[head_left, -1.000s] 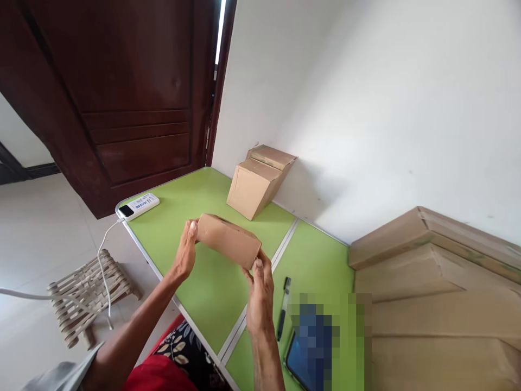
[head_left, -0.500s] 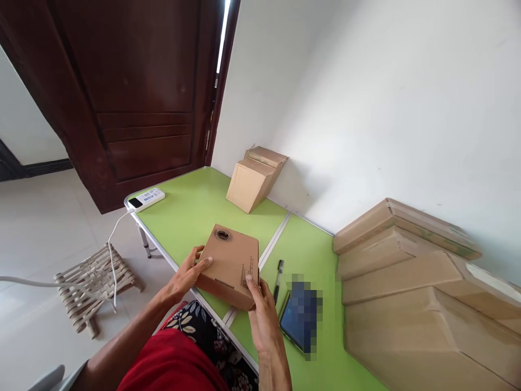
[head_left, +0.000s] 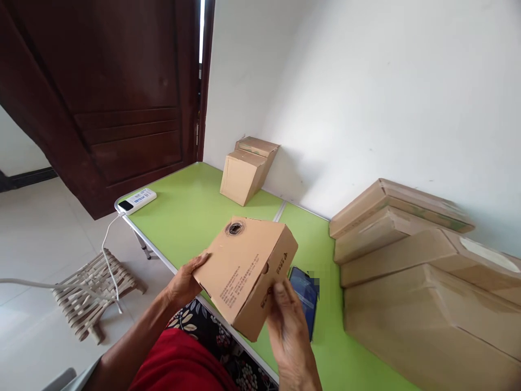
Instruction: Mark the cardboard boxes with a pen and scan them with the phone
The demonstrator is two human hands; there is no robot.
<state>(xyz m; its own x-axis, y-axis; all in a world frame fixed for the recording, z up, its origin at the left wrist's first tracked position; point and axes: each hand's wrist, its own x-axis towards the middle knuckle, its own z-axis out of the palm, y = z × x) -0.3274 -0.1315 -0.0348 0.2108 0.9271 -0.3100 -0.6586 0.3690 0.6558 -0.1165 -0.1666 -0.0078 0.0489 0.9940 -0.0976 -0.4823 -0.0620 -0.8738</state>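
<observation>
A small brown cardboard box (head_left: pixel 240 266) is held up over the near side of the green table, tilted so that its top and right side show. Print and a dark round mark are on its top, and bolder dark lettering is on that side. My left hand (head_left: pixel 187 282) grips the box's left edge, its other fingers hidden below. At the right side, my right hand (head_left: pixel 288 320) has its thumb against the lettered face and fingers curled round behind. Just beyond the right hand lies a phone (head_left: pixel 304 298), partly blurred out.
The green folding table (head_left: pixel 183 206) bears two cartons (head_left: pixel 244 174) near the wall and a stack of larger cartons (head_left: pixel 407 293) at right. A white power bank (head_left: pixel 138 201) with a cable sits at the far left corner. A woven stool (head_left: pixel 91 293) stands on the floor.
The box has been turned and tipped, bringing its lettered side into view. My right hand has shifted right with it, and the pen is now hidden. The view has moved slightly.
</observation>
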